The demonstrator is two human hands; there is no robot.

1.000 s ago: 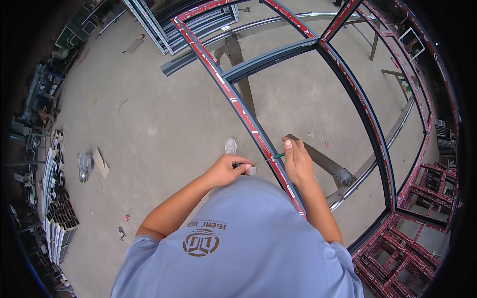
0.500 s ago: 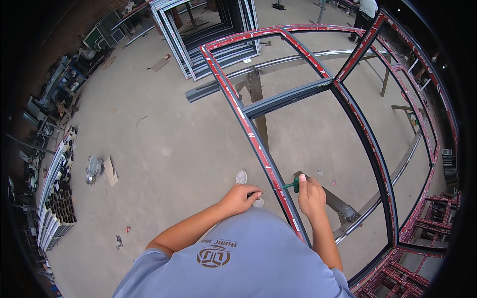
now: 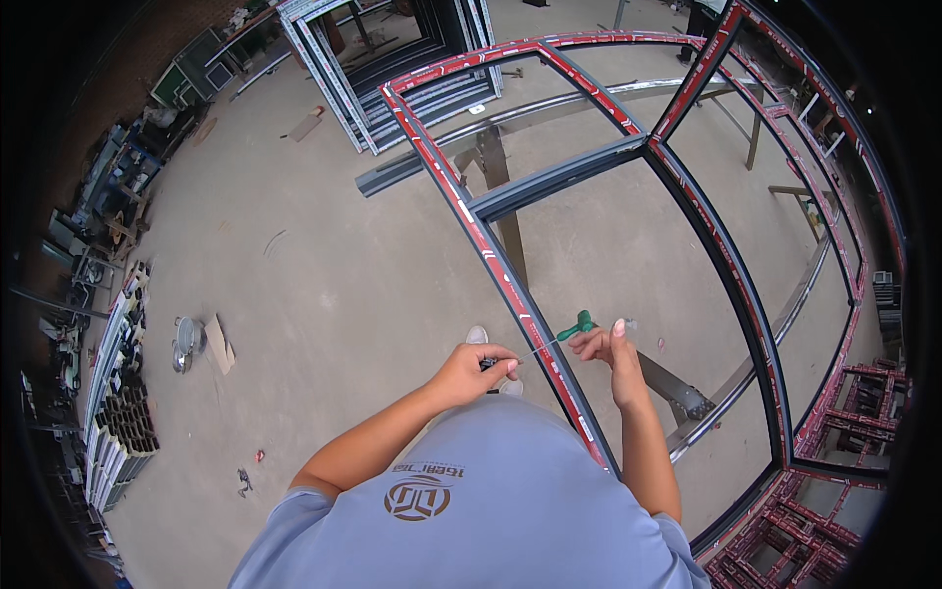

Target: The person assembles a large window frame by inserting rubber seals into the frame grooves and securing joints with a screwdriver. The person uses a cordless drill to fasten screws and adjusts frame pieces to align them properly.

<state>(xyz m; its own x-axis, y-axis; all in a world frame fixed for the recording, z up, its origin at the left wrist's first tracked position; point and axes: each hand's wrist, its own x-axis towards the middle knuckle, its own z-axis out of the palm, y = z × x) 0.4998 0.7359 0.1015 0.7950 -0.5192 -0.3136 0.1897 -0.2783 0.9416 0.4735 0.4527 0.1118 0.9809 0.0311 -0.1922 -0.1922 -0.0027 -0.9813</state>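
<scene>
Over the red-taped dark frame bar [image 3: 520,299] in front of me lies a T-handle driver with a green grip [image 3: 579,326] and a thin metal shaft. My left hand [image 3: 473,375] is closed, pinching a small dark part [image 3: 488,363] at the shaft's tip end. What this part is I cannot make out, as the fingers cover most of it. Across the bar, my right hand [image 3: 612,355] is held just below the green grip, its thumb raised and its fingers apart. It seems to hold nothing.
The big window frame stretches right and away, resting on metal supports [image 3: 677,388]. More frames [image 3: 353,93] stand upright behind. A metal pot [image 3: 188,336] and cardboard [image 3: 220,344] lie on the floor at left, beside stacked profiles [image 3: 123,422]. Red-taped frames [image 3: 785,535] are piled at lower right.
My right hand has let go of the green grip and opened, lying just beneath it. The grip has tilted up and away. My left hand keeps its pinch, and the view has shifted slightly.
</scene>
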